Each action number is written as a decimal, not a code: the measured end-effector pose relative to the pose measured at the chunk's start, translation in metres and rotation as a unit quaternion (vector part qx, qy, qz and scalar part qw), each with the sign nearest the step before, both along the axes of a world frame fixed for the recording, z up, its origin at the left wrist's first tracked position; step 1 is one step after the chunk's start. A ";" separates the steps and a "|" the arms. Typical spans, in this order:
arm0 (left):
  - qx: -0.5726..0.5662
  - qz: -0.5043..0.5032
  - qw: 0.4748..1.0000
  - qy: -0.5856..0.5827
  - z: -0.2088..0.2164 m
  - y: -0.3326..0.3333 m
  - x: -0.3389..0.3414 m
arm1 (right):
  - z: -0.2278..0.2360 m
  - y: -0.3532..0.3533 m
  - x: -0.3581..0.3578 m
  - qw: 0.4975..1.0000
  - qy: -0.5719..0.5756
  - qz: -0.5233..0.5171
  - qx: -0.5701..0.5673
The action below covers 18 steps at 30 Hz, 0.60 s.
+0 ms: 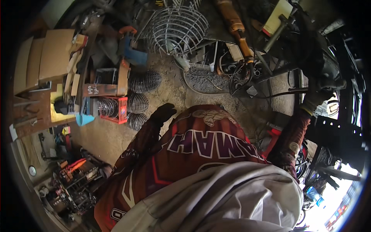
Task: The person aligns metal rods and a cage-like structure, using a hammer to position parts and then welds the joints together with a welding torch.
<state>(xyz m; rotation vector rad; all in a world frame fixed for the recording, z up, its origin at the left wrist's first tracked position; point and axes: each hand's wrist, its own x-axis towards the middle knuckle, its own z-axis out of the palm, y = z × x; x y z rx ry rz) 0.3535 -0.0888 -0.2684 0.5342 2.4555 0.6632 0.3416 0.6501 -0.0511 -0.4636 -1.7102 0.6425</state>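
My left hand [164, 112], in a dark glove, hangs over the floor beside my body with its fingers partly stretched. Nothing shows in it. Closest to it are the stacked coils of metal wire rings [136, 103] on the left. My right hand [313, 101], in a greyish glove with a yellow cuff, reaches out to the right against a dark metal machine [326, 71]. Its fingers blend into the shadowed machine, so I cannot make out what they grip. A dark cable [284, 92] runs to the machine near that hand.
A domed wire guard [178, 29] stands ahead, beside an orange power tool [236, 27]. Scrap and cables lie on the floor below them. On the left are a workbench with cardboard boxes [56, 54], a red crate [122, 110] holding wire rings, and a blue funnel-like piece [85, 119].
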 end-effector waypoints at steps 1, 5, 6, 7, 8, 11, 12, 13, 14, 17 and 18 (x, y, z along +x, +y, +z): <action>-0.013 0.012 0.999 -0.028 0.003 0.005 0.003 | -0.005 0.002 -0.005 0.994 0.085 0.026 -0.056; -0.077 -0.061 0.993 -0.065 0.042 0.027 -0.012 | -0.033 0.037 0.004 0.958 0.162 0.024 -0.235; -0.092 -0.100 0.990 -0.038 0.024 0.004 0.003 | -0.030 0.017 0.006 0.984 0.007 -0.044 -0.171; -0.099 -0.151 0.984 -0.007 0.011 -0.006 0.011 | -0.024 0.010 0.005 0.985 -0.043 -0.051 -0.158; -0.100 -0.096 0.989 -0.047 0.012 0.001 0.010 | -0.018 0.005 0.009 0.984 -0.091 -0.067 -0.137; -0.103 0.009 0.987 -0.124 0.021 0.011 0.011 | -0.002 -0.007 0.020 0.959 -0.185 -0.151 -0.153; -0.107 0.013 0.987 -0.123 0.008 -0.002 0.018 | -0.002 -0.009 0.018 0.961 -0.182 -0.137 -0.156; -0.111 0.018 0.986 -0.121 -0.005 -0.015 0.024 | -0.001 -0.010 0.015 0.963 -0.178 -0.122 -0.159; -0.150 -0.154 0.976 -0.040 0.010 0.003 0.006 | -0.003 -0.008 0.022 0.968 -0.161 -0.127 -0.143; -0.055 -0.143 0.988 0.025 -0.008 -0.015 0.010 | -0.017 -0.015 0.029 0.992 -0.067 -0.063 -0.086; -0.046 -0.086 0.995 0.008 -0.025 -0.030 0.018 | -0.023 -0.026 0.026 0.991 -0.057 -0.103 -0.059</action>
